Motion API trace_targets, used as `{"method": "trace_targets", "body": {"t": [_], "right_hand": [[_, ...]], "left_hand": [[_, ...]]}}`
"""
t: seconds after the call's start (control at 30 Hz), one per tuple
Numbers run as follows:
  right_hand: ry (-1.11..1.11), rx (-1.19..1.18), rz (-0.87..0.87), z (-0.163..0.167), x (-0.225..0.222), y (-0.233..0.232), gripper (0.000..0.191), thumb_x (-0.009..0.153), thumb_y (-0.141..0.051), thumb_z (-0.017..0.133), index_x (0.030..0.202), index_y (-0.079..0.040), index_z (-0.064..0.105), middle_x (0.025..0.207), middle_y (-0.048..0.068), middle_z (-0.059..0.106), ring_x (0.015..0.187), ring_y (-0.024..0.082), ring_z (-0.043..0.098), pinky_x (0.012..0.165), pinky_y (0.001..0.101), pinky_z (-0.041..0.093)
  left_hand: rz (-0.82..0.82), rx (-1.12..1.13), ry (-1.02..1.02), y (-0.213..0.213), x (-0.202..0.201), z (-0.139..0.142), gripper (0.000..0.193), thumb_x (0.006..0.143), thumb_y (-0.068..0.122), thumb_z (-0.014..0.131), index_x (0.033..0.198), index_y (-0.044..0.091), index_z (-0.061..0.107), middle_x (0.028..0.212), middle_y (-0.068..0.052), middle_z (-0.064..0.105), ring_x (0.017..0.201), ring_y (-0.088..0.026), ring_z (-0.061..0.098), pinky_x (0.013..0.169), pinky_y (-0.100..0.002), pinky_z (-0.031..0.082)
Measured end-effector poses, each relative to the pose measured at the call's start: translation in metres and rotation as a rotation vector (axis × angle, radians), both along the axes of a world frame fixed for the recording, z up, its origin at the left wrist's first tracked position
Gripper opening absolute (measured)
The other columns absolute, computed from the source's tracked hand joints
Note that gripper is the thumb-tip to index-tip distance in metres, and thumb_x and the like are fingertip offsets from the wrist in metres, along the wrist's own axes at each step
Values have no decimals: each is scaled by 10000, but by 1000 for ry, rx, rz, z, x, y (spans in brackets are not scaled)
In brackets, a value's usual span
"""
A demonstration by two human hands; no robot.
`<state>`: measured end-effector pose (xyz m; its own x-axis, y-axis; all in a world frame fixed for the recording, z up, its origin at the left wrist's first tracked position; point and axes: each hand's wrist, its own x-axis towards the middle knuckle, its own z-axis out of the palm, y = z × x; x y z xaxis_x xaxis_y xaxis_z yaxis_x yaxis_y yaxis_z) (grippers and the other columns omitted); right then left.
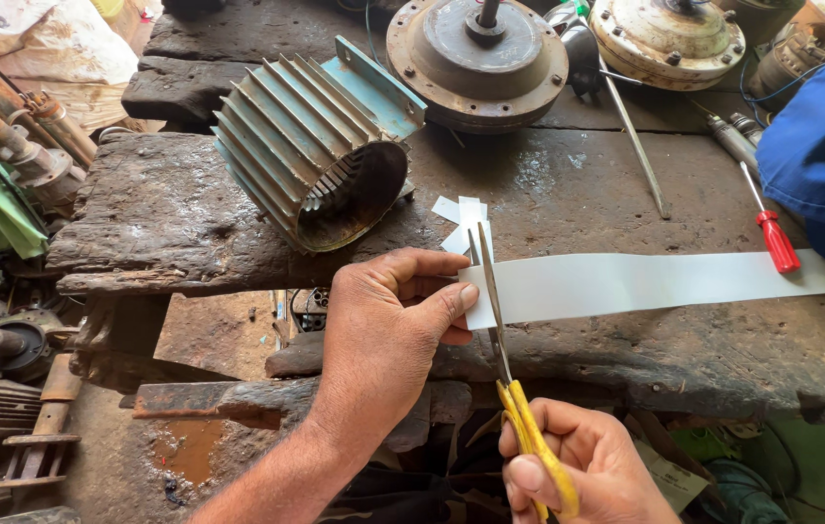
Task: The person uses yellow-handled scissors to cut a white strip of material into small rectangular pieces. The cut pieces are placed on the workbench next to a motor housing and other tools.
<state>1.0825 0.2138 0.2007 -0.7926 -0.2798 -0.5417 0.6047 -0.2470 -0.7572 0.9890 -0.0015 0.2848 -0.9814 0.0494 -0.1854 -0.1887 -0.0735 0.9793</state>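
My left hand [388, 325] pinches the left end of a long white paper strip [655, 281] between thumb and fingers. The strip lies across the dark wooden workbench [170, 213] and runs to the right. My right hand [582, 466] grips yellow-handled scissors [504, 364], whose blades are closed across the strip just right of my left thumb. A few small cut white paper pieces [461, 218] lie on the bench just beyond the blades.
A finned blue-grey motor housing [315, 146] lies on its side behind my left hand. Two round motor end covers [475, 58] sit at the back. A red-handled screwdriver [771, 233], a metal rod [635, 146] and blue cloth [824, 146] are at the right. Scrap motors lie lower left.
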Motion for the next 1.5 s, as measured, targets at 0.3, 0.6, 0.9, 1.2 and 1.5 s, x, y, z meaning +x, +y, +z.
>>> {"method": "trace_targets", "body": {"t": [0.3, 0.6, 0.9, 1.2, 1.5], "right_hand": [[-23, -57, -2, 12, -9, 1, 456, 708, -205, 832, 1043, 34, 636, 665, 137, 682, 523, 209, 680, 484, 313, 541], [-35, -5, -59, 10, -6, -8, 435, 706, -193, 857, 992, 59, 649, 632, 111, 626, 495, 203, 632, 470, 336, 538], [31, -43, 51, 15, -6, 1, 465, 709, -255, 849, 1009, 37, 646, 664, 135, 691, 559, 201, 672, 539, 312, 547], [102, -158, 114, -15, 20, 31, 418, 794, -202, 843, 1017, 91, 646, 724, 124, 670, 634, 170, 638, 623, 297, 518], [255, -159, -7, -11, 29, 51, 434, 846, -144, 853, 1118, 115, 635, 807, 184, 707, 733, 243, 704, 693, 356, 580]], "left_hand": [[-20, -2, -4, 1, -2, 0, 255, 829, 77, 755, 1068, -10, 771, 831, -95, 811, 686, -117, 760, 594, -243, 655], [-29, -47, -20, 2, -2, 1, 239, 834, 87, 748, 1056, 2, 770, 833, -90, 805, 703, -116, 763, 609, -242, 661], [32, -1, 24, 0, -1, 3, 311, 835, 73, 734, 1140, 13, 723, 855, -101, 800, 716, -127, 763, 604, -246, 651], [46, -383, 282, -5, -21, 17, 147, 881, 102, 711, 999, 20, 742, 830, -83, 787, 692, -134, 731, 601, -267, 599], [-51, -632, 331, 10, -41, 24, 130, 939, 170, 672, 934, 46, 710, 787, -92, 748, 716, -160, 733, 658, -359, 580]]}}
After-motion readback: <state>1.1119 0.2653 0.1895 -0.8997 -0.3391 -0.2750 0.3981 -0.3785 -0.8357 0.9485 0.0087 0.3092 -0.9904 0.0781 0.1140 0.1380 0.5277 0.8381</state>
